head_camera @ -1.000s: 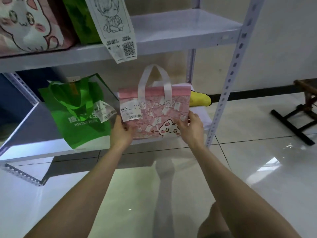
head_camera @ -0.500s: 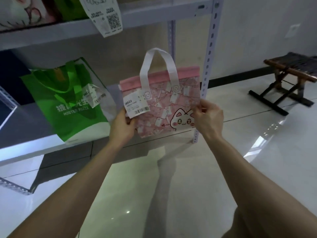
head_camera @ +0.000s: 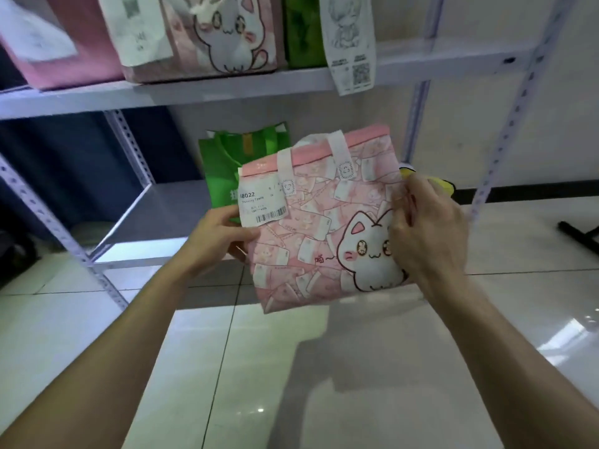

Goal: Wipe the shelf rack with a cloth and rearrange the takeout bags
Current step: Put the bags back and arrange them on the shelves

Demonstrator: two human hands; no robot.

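A pink takeout bag (head_camera: 317, 228) with a cat print and a white receipt label hangs in the air in front of the lower shelf (head_camera: 168, 205). My left hand (head_camera: 217, 241) grips its left edge under the label. My right hand (head_camera: 428, 228) pinches its right edge beside the cat. Behind it a green takeout bag (head_camera: 223, 163) stands on the lower shelf, partly hidden. A yellow thing (head_camera: 444, 184) peeks out behind my right hand. On the upper shelf (head_camera: 227, 89) stand a pink cat bag (head_camera: 223, 34), another pink bag (head_camera: 58, 40) and a green bag (head_camera: 301, 30).
The white metal rack has perforated uprights (head_camera: 515, 105) at right and left (head_camera: 19, 196). A long receipt (head_camera: 351, 40) hangs over the upper shelf's edge. Glossy floor tiles (head_camera: 291, 367) lie below. A dark stand's leg (head_camera: 580, 234) shows at far right.
Both hands have lifted the pink bag off the lower shelf and tilted it toward me. The view has swung up and left, bringing the upper shelf's bags into sight.
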